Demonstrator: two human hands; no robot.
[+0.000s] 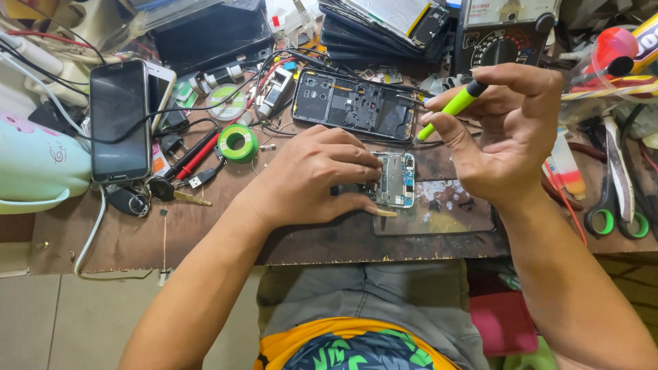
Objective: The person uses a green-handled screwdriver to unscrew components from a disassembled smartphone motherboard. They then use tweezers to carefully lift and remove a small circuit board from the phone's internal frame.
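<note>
My left hand (312, 175) presses down on a small opened phone (395, 180) with its circuit board showing, fingers and thumb clamped along its left side. It lies on a stained grey work mat (445, 212) at the bench's front edge. My right hand (510, 130) holds a lime-green precision screwdriver (452, 106) like a pen, tip angled down-left just above the phone's top edge. Behind it lies a black opened phone frame (353, 103).
A dark smartphone (120, 120) lies at left over a white one, beside keys (157, 192), a green solder-wire spool (238, 142) and tangled cables. A multimeter (504, 34) stands at the back, green-handled scissors (613, 199) at right, a pale teal appliance (38, 171) far left.
</note>
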